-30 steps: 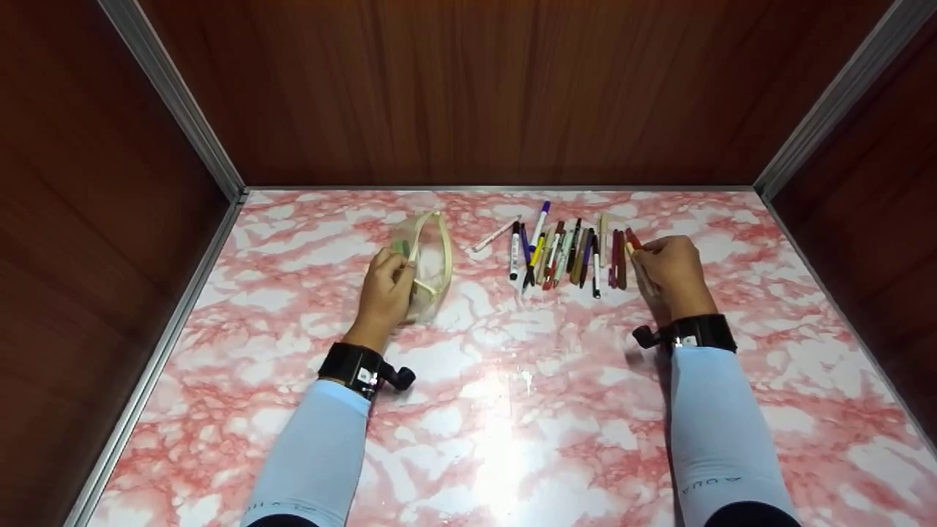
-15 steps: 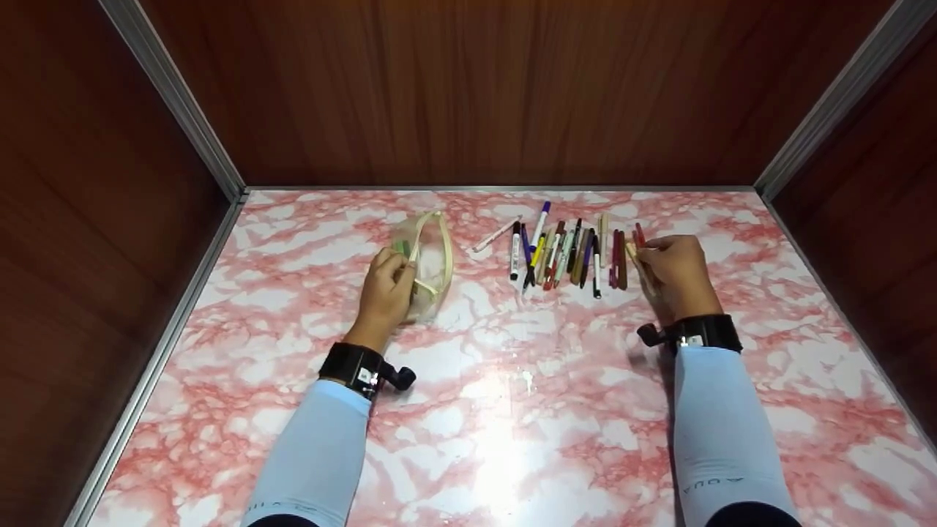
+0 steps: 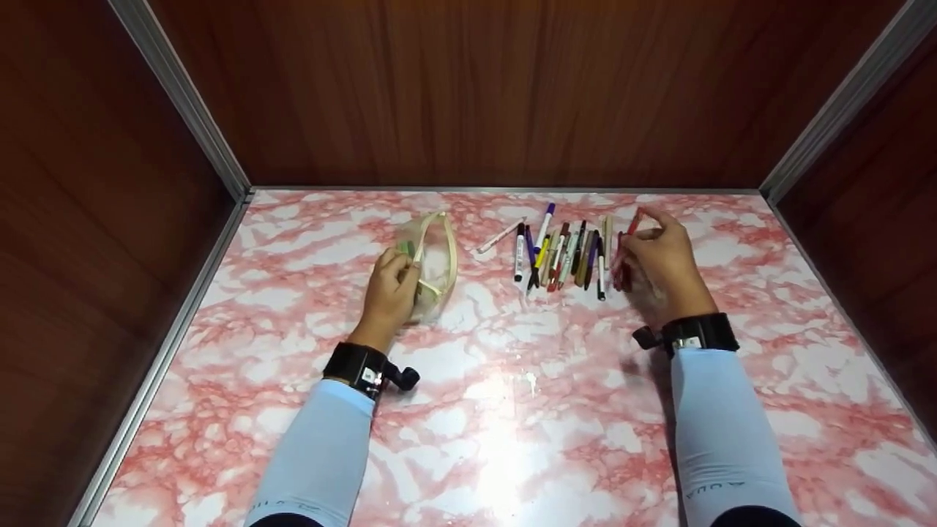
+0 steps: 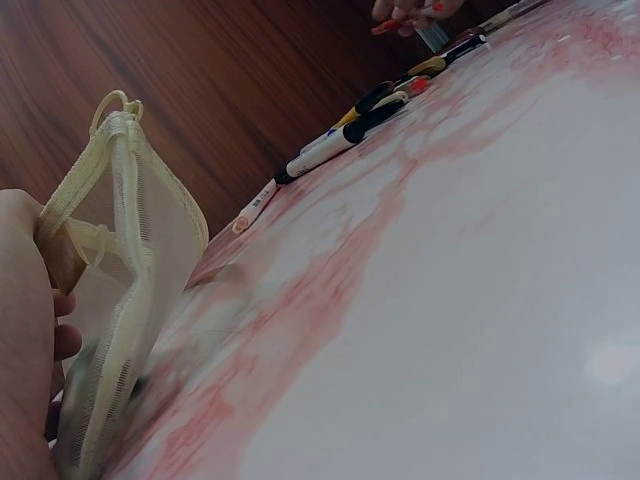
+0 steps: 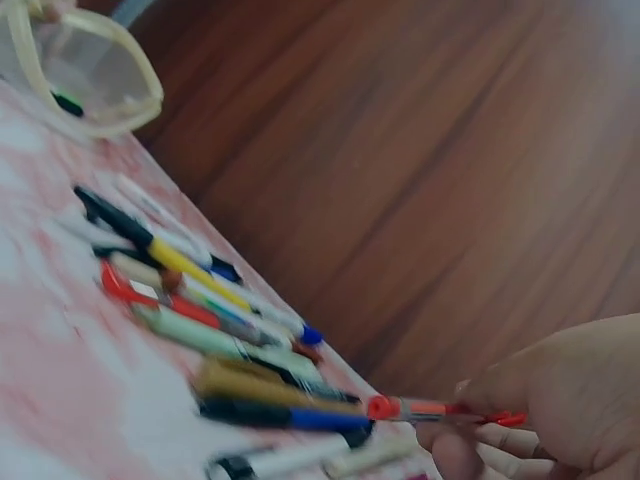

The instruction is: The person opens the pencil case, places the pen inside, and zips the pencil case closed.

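Observation:
My left hand (image 3: 393, 285) grips the near side of a cream mesh zip pouch (image 3: 452, 256), whose mouth gapes toward the right. Something green (image 3: 407, 250) shows through the mesh. My right hand (image 3: 662, 256) pinches a red pen (image 3: 635, 219) between thumb and fingers, above the right end of a row of pens. In the right wrist view the red pen (image 5: 400, 408) points left from the fingertips. Dark red pens (image 3: 622, 271) lie partly hidden under that hand. Left of them, several pens and markers lie side by side, among them a yellow one (image 3: 541, 253).
A pale pink pen (image 3: 501, 236) lies slanted between the pouch and the row. A purple-capped marker (image 3: 545, 227) sticks out at the back. Brown wood panels (image 3: 498, 95) wall in the red-and-white marbled table (image 3: 505, 410) at the back and both sides.
My right hand has risen with the red pen and turned it, shifting slightly left over the dark red pens. My left hand keeps its grip on the pouch.

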Demonstrator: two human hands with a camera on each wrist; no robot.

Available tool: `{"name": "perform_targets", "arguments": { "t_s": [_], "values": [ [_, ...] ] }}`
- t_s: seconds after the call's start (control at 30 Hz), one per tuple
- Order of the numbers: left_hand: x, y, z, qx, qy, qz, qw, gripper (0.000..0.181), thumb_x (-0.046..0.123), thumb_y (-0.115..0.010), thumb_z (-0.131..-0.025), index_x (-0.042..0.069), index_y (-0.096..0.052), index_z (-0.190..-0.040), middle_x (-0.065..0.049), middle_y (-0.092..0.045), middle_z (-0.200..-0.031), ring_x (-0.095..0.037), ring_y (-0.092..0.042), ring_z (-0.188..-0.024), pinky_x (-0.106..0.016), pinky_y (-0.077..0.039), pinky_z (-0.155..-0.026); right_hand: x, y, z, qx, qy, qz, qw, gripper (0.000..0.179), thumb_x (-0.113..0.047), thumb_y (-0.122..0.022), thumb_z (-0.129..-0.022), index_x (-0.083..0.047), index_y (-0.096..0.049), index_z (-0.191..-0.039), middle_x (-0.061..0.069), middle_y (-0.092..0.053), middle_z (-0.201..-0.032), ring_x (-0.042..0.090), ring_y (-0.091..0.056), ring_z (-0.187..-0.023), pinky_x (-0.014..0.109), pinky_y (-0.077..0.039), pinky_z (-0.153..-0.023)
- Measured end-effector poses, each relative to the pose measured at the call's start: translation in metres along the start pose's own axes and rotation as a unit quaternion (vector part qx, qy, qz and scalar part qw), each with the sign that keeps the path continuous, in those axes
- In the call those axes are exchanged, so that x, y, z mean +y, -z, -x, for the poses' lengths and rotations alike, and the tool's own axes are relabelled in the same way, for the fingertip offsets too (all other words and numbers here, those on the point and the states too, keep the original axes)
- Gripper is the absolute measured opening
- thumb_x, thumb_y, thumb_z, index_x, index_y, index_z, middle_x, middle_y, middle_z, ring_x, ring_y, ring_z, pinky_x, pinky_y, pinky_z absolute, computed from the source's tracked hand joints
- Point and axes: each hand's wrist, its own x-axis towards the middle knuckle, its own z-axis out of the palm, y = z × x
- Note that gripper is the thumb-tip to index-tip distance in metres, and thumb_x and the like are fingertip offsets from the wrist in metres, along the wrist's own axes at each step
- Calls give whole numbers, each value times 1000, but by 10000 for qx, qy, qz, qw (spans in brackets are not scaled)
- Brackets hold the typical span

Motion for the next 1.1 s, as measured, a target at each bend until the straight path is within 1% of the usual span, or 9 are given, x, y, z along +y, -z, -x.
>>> {"name": "perform_targets", "arguments": {
  "t_s": [0.17,0.3,0.4,0.47,0.57,0.7,0.8,0.97,1.1],
  "values": [
    [-1,-2,0,20,-84,-5,10000,23,17,-63,-111,0,-69,-96,-18,-66,-120,-36,-63,-121,-52,-53,-108,-17,-25,6,-335,222,-322,9987,89,-6,-76,-105,-21,-30,-181,8,-70,-115,8,-77,-74,30,-70,-78],
    [0,-2,0,11,-207,-23,9998,23,17,-64,-110,-1,-70,-97,-19,-66,-117,-36,-63,-118,-51,-53,-105,-29,-55,15,-529,496,-429,9964,94,-4,-76,-103,-20,-27,-181,9,-72,-114,10,-77,-75,34,-71,-79],
    [-1,-2,0,15,-257,-38,9997,23,16,-64,-110,-2,-71,-97,-19,-66,-116,-36,-63,-117,-51,-53,-104,-39,-82,20,-546,800,-301,9948,91,-5,-77,-101,-16,-32,-179,10,-75,-110,10,-76,-75,35,-71,-76],
    [0,-2,0,3,-234,-34,9997,23,17,-64,-110,-1,-71,-98,-18,-65,-115,-36,-63,-116,-51,-53,-103,-47,-100,22,-520,909,-168,9944,86,-6,-79,-100,-14,-39,-176,8,-75,-106,10,-75,-73,34,-70,-73],
    [-1,-2,-1,-7,-198,-19,9998,24,18,-64,-110,0,-71,-97,-18,-65,-116,-35,-63,-116,-51,-53,-104,-58,-127,23,-575,888,-138,9943,83,-7,-81,-99,-12,-44,-173,5,-75,-102,12,-74,-74,34,-68,-71],
    [-1,-1,0,-30,-147,-32,9999,23,18,-64,-111,1,-70,-97,-17,-65,-117,-35,-62,-118,-51,-54,-105,-70,-161,25,-831,685,-454,9932,88,-5,-81,-99,-15,-39,-175,5,-77,-102,17,-77,-77,43,-70,-79],
    [-2,-1,0,-50,-114,-61,9999,23,19,-63,-111,1,-69,-97,-17,-65,-117,-36,-62,-120,-52,-54,-105,-75,-187,27,-925,712,-724,9905,89,-2,-80,-99,-15,-36,-175,6,-78,-97,18,-78,-74,48,-71,-82],
    [-3,-1,-1,-60,-138,-61,9999,24,19,-63,-112,1,-70,-98,-17,-66,-120,-37,-63,-121,-53,-54,-108,-78,-226,32,-794,889,-966,9882,85,6,-80,-95,-8,-41,-170,3,-73,-85,18,-75,-66,45,-71,-73],
    [-2,-1,-1,-52,-99,-27,9999,23,20,-63,-111,2,-70,-98,-17,-66,-121,-36,-63,-121,-52,-54,-108,-77,-248,38,-725,931,-848,9894,84,7,-83,-93,-8,-43,-165,1,-70,-80,16,-73,-63,36,-67,-61]
  ]
}}
